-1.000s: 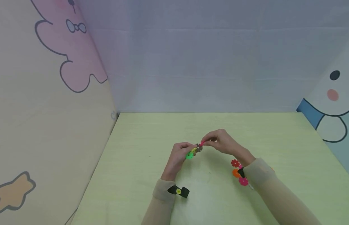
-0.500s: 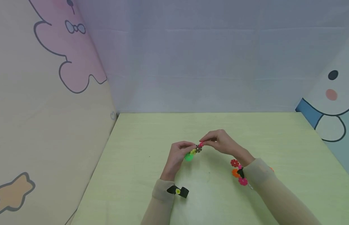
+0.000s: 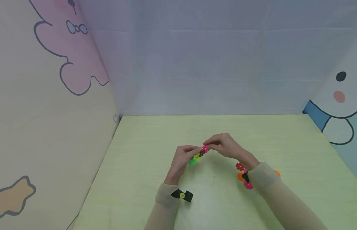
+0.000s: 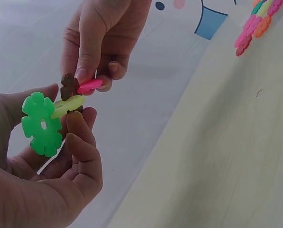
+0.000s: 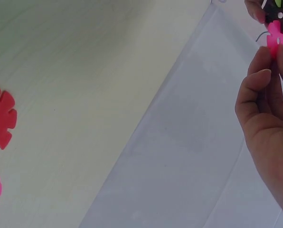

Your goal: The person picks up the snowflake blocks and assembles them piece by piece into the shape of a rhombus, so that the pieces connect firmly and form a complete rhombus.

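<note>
My left hand (image 3: pixel 181 161) holds a short chain of notched plastic snowflake discs above the table. In the left wrist view the green disc (image 4: pixel 33 114) shows its face, with a yellow disc (image 4: pixel 69 105) slotted into it and a brown disc (image 4: pixel 69 86) beyond. Thumb and fingers of my right hand (image 3: pixel 228 147) pinch a bright pink disc (image 5: pixel 275 34) at the brown disc's edge. The right wrist view shows the pink disc overlapping the brown one, close to the left fingertips. Part of the chain is hidden behind the left fingers.
Beside and partly under my right forearm lie more joined discs, among them a red disc (image 3: pixel 240 166), an orange disc (image 3: pixel 240 176) and a pink disc (image 3: pixel 248 185). The pale table (image 3: pixel 144 137) ends at a grey-white curtain (image 3: pixel 195 70) behind; printed panels stand on both sides.
The pink disc has turned from edge-on to show its face in the head view. The brown and yellow discs have tilted with the chain. Both hands have stayed nearly in place.
</note>
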`<state>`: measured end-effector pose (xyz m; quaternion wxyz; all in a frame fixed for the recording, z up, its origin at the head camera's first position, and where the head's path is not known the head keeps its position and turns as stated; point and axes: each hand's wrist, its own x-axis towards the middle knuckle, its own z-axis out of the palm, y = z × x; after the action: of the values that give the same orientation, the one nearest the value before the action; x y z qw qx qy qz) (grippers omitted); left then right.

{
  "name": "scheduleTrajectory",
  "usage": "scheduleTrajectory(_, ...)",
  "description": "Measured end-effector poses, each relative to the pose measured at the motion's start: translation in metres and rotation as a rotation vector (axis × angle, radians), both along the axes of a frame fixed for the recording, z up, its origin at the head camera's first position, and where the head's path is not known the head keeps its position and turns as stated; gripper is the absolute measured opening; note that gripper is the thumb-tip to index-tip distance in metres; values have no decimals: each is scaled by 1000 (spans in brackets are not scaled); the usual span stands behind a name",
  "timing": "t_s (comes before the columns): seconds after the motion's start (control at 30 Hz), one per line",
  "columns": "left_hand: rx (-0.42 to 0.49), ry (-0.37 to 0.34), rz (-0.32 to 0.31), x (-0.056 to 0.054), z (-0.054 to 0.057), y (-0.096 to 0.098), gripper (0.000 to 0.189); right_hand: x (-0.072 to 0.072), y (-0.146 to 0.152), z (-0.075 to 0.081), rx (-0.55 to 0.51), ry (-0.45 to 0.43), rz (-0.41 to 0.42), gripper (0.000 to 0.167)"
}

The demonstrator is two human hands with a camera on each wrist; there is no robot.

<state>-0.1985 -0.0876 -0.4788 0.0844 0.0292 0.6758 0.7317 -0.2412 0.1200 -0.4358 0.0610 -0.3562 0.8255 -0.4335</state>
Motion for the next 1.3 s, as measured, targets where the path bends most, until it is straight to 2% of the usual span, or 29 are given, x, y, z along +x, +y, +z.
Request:
scheduleTrajectory(0.3,-48,-5,-8,2,0,1,23,2,-4,-4,6,-55,2,18)
scheduleTrajectory(0.5,-22,10,-14,2,-2,2,23,4,-5,-1,27,-60,-5,17)
scheduleTrajectory(0.63,-3,21,-40,2,-3,1,22,5,-5,-1,40,-62,-6,18)
scheduleTrajectory(0.67,-1,27,-47,3,1,1,21,5,-4,-1,43,-58,-9,18)
scheduleTrajectory(0.77,11,39,-51,3,0,1,20,6,-2,-2,49,-48,-19,20)
scheduleTrajectory(0.97,22,23,-21,2,-5,0,17,6,13,0,86,6,-67,20)
scheduleTrajectory(1.1,24,5,-7,0,-5,-2,20,6,27,-1,137,33,-118,19)
scheduleTrajectory(1.3,27,-28,-7,0,-1,-5,24,8,54,-5,192,29,-158,22)
